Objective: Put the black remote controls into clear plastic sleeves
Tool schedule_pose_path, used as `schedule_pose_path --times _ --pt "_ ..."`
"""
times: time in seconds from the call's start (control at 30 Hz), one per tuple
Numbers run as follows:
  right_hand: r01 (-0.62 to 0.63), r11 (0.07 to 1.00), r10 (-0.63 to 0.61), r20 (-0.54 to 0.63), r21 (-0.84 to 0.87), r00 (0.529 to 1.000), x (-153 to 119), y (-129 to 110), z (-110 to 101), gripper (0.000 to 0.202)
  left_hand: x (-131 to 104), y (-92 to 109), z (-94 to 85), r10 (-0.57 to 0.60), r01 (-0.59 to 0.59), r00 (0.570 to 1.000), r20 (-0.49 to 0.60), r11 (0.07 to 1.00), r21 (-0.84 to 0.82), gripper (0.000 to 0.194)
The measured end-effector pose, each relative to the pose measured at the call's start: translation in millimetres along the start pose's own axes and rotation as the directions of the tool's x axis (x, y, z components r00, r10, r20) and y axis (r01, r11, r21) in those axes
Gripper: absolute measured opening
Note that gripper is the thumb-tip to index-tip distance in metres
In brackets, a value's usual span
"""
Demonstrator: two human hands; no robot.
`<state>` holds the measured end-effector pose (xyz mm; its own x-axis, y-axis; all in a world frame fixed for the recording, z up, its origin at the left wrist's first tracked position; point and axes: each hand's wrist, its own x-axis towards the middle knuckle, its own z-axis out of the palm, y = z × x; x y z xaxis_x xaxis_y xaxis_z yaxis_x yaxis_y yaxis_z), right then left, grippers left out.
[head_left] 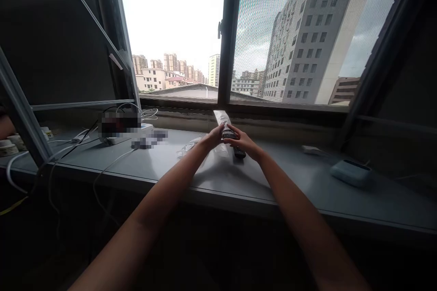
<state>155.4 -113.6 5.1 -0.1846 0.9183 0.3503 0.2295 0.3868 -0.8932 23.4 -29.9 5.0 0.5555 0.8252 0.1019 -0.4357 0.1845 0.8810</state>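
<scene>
Out over the middle of the desk, my left hand [215, 137] and my right hand [246, 142] meet with fingers closed around a whitish plastic sleeve [221, 117] and a dark piece [228, 134] at its lower end. The sleeve points away toward the window. Just below my right fingers shows a black remote control [239, 153] with small buttons. Whether the dark piece belongs to this remote, I cannot tell. Crumpled clear plastic [188, 146] lies on the desk left of my left hand.
A grey desk [164, 163] runs below the window. A power strip [146, 127], cables and pixelated items are at left, near a metal frame post [25, 109]. Jars [8, 148] and part of another person's arm [5, 126] show far left. A pale blue case [351, 173] sits right.
</scene>
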Motion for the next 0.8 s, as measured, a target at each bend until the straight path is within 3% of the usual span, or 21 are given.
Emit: schedule_pose_path --times 0.13,0.3,0.4,0.53,0.7,0.8 --pt "0.018 1.0 -0.018 -0.012 -0.003 1.0 -0.1 -2.3 1.6 0.081 -0.6 4.4 1.2 -0.02 0.017 0.999 -0.043 0.998 -0.052 0.058" --pt "0.022 0.999 -0.027 0.175 0.029 0.984 -0.4 0.0 7.6 0.077 -0.1 17.1 -8.2 0.052 -0.093 0.97 -0.237 0.981 -0.168 0.065" --pt "0.039 0.998 -0.049 0.223 0.047 0.974 0.7 5.1 8.3 0.09 -0.5 18.8 -11.8 0.035 -0.101 0.952 -0.304 0.973 -0.206 0.066" --pt "0.05 0.999 -0.05 0.116 0.002 0.992 4.2 10.2 4.5 0.103 -1.8 13.1 -6.6 0.035 -0.092 0.968 -0.247 0.97 -0.223 0.063" --pt "0.095 0.994 -0.096 -0.008 -0.058 0.995 9.3 12.6 -0.3 0.08 -0.2 3.4 -1.6 0.024 -0.031 0.998 -0.051 0.989 -0.148 0.063" --pt "0.113 0.99 -0.117 -0.052 -0.082 0.992 9.9 12.6 -1.2 0.067 3.2 2.3 -4.7 0.019 -0.03 0.997 -0.071 0.988 -0.152 0.064"
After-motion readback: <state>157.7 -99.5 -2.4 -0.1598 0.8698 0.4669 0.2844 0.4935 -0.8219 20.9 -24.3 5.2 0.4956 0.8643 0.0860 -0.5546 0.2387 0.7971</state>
